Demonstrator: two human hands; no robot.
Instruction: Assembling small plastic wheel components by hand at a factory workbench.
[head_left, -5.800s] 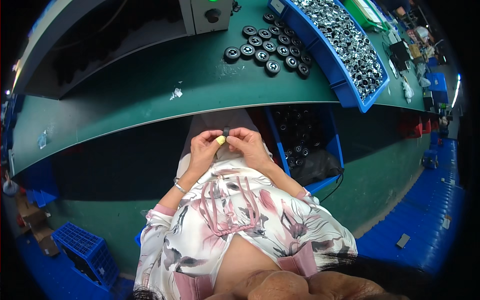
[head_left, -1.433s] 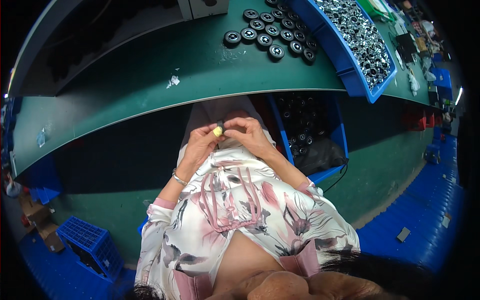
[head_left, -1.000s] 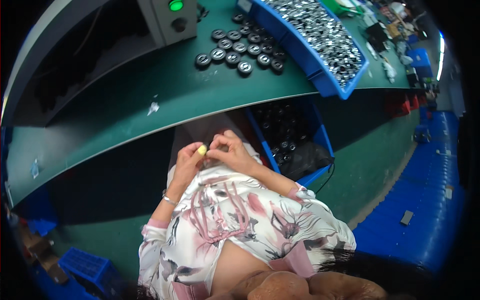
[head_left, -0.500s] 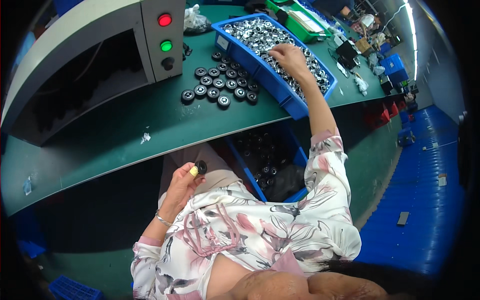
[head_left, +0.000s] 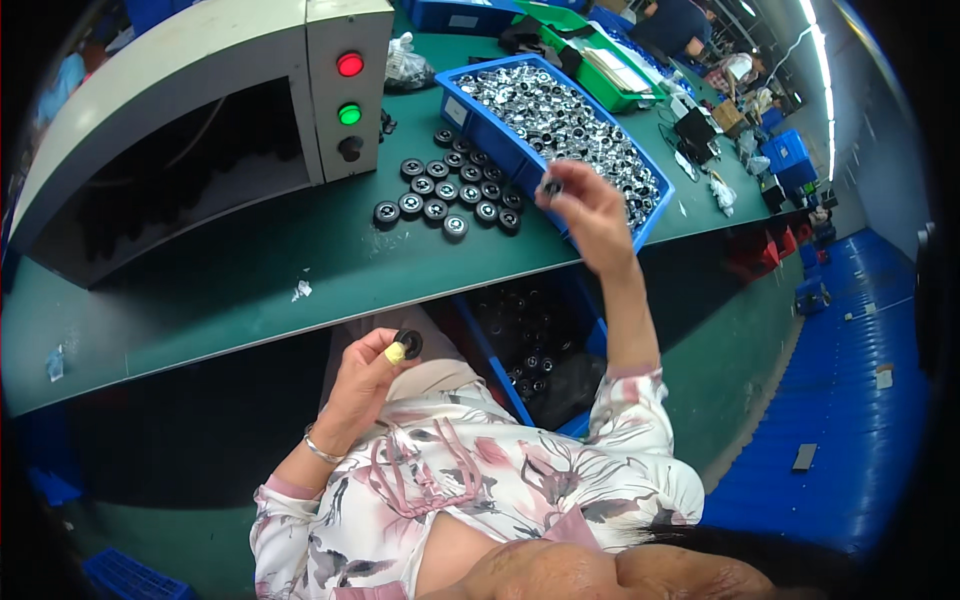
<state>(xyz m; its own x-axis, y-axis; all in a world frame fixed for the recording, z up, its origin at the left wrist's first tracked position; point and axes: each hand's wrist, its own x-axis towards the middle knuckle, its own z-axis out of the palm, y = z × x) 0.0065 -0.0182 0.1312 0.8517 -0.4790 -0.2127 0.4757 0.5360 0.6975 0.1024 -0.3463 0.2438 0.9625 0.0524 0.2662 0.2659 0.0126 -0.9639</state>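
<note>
My left hand (head_left: pixel 375 368), with yellow tape on its thumb, pinches a small black wheel (head_left: pixel 409 343) above my lap, just below the table's front edge. Over the near side of a blue bin, my right hand (head_left: pixel 585 203) grips a small shiny hub piece (head_left: pixel 553 186) between thumb and fingertips. Chrome hub pieces (head_left: pixel 545 115) fill the blue bin (head_left: pixel 487 148). Left of the bin, several black wheels with silver centres (head_left: pixel 437 209) lie grouped flat on the green table.
A grey machine (head_left: pixel 345 110) with red and green lights stands at the left of the green table (head_left: pixel 220 310). Below the table edge, another blue bin (head_left: pixel 490 368) holds dark wheels. A green tray (head_left: pixel 612 82) with papers sits behind.
My right hand has come up out of the chrome pieces and toward me, with one in its fingers. My left hand still holds the black wheel, now turned slightly.
</note>
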